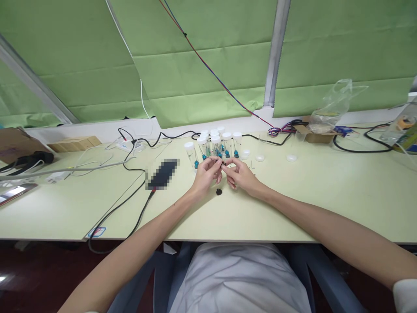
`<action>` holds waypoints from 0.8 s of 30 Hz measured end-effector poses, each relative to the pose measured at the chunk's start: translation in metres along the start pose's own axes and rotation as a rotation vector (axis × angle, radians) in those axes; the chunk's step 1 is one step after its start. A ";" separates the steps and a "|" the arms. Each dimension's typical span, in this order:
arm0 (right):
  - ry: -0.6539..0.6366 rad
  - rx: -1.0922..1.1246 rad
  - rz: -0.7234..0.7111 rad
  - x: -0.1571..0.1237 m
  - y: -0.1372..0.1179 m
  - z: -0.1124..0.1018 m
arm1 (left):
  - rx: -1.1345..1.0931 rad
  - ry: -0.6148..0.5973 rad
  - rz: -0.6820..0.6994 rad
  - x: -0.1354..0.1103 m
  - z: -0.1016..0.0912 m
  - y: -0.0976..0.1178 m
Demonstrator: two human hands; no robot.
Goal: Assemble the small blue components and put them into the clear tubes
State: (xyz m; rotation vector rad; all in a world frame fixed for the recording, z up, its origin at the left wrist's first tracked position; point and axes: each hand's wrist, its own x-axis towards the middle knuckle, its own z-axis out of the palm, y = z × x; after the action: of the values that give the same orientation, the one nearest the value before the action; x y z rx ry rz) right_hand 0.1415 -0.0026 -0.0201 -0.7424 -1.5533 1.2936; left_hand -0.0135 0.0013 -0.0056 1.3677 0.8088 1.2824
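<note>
My left hand (207,173) and my right hand (239,173) meet over the middle of the pale green table (293,195), fingertips pinched together on a thin metal rod with a small dark part (219,161) between them. A small black round piece (219,191) lies on the table just below the hands. Behind the hands stand several clear tubes with white caps (215,143), blue pieces at their bottoms. Two loose white caps (259,158) lie to the right of the tubes.
A phone (163,173) on a black cable lies left of the hands. A power strip and tangled cables (130,145) sit at the back left. A cardboard box with a plastic bag (322,126) stands at the back right.
</note>
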 end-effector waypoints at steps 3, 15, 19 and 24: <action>-0.004 0.012 -0.002 0.002 0.004 0.000 | -0.002 -0.011 -0.002 0.000 0.000 -0.001; -0.011 -0.005 -0.005 0.001 0.002 0.000 | -0.006 -0.004 0.007 0.000 0.000 -0.001; 0.008 0.012 0.018 0.003 0.004 0.001 | -0.005 -0.013 -0.005 0.000 0.000 -0.001; 0.011 0.001 0.024 0.000 0.000 0.000 | -0.006 0.016 0.009 0.001 0.000 -0.001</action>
State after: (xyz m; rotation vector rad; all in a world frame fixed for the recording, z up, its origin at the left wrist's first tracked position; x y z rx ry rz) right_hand 0.1412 -0.0027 -0.0205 -0.7688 -1.5387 1.3056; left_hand -0.0137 0.0021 -0.0063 1.3591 0.8099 1.3035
